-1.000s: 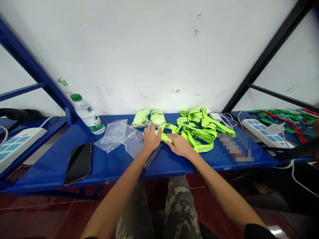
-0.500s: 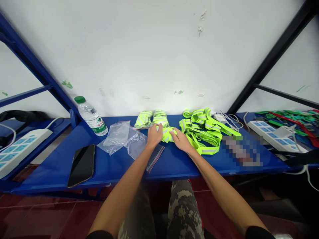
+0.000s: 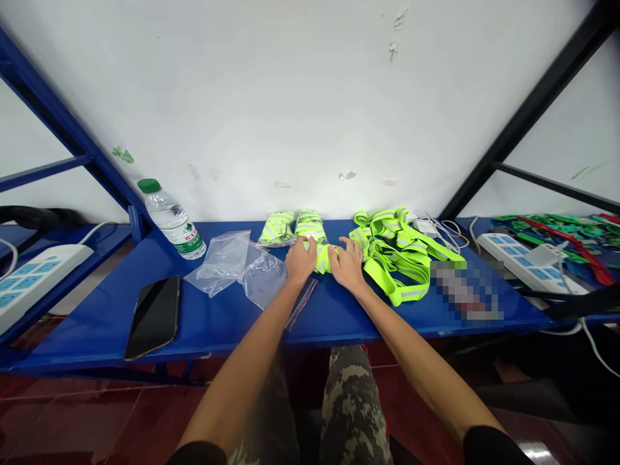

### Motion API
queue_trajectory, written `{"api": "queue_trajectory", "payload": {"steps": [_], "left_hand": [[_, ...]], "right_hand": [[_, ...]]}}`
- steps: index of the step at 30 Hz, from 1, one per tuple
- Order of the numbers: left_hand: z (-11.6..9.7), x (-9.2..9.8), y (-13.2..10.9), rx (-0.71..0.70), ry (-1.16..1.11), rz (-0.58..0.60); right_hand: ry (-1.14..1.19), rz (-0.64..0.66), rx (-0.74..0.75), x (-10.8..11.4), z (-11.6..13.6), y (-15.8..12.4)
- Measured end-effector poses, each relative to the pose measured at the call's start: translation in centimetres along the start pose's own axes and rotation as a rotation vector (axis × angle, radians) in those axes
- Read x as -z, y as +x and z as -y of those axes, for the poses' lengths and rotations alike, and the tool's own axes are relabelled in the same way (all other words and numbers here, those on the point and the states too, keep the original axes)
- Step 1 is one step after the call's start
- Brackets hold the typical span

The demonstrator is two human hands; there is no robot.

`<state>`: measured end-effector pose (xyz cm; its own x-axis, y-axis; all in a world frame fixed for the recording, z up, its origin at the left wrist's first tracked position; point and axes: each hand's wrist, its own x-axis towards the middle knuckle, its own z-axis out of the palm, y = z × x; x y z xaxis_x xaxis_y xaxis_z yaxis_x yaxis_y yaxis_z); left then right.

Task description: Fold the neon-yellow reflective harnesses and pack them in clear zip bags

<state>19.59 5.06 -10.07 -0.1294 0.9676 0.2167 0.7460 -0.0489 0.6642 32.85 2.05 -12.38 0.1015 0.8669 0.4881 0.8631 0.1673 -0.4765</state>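
A folded bundle of neon-yellow reflective strap (image 3: pixel 322 259) lies between my hands over the table. My left hand (image 3: pixel 301 259) closes on its left end, fingers curled. From the other side my right hand (image 3: pixel 347 265) grips it, thumb on the near face and fingers bent over the right end. Just behind are two clear bags packed with the same strap, a left bag (image 3: pixel 278 227) and a right bag (image 3: pixel 310 225). Loose reflective straps (image 3: pixel 404 278) lie in a tangled heap beside my right hand. Flat clear zip bags (image 3: pixel 220 261) spread left of my left hand, one partly beneath my forearm.
The blue table (image 3: pixel 334 316) meets a white wall. At left are a water bottle (image 3: pixel 181 232) with a green cap and a black phone (image 3: pixel 154 316). Power strips, a left one (image 3: pixel 36 278) and a right one (image 3: pixel 527 265), flank the table. A white cable (image 3: pixel 448 234) lies behind the straps.
My right hand has shifted slightly left, its fingers more raised and bent over the bundle. The bundle stays between both hands. The whole view has shifted slightly.
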Motion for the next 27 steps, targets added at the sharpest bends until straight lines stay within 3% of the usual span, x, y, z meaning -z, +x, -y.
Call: {"api": "queue_trajectory", "payload": {"steps": [5,10,16,20,23,27], "left_hand": [[-0.1,-0.3,0.1,0.011,-0.011,-0.004],[0.5,-0.4,0.3,0.032,-0.162,-0.029],[1.1,-0.7,1.0,0.036,-0.377,-0.083],[1.0,-1.1,1.4,0.043,-0.649,-0.119],[0.5,-1.2,1.4,0.067,-0.913,-0.057],[-0.1,-0.8,1.0,0.212,-1.13,-0.018]], "right_hand": [[0.278,0.127,-0.039,-0.4,-0.4,0.6],[0.69,0.057,-0.104,-1.0,-0.5,1.3],[1.097,0.008,-0.326,-1.1,0.5,2.1],[1.213,-0.09,-0.393,-0.7,0.9,2.6],[1.262,-0.153,-0.463,-0.3,1.1,2.8],[1.262,-0.185,-0.503,0.1,1.4,2.6]]}}
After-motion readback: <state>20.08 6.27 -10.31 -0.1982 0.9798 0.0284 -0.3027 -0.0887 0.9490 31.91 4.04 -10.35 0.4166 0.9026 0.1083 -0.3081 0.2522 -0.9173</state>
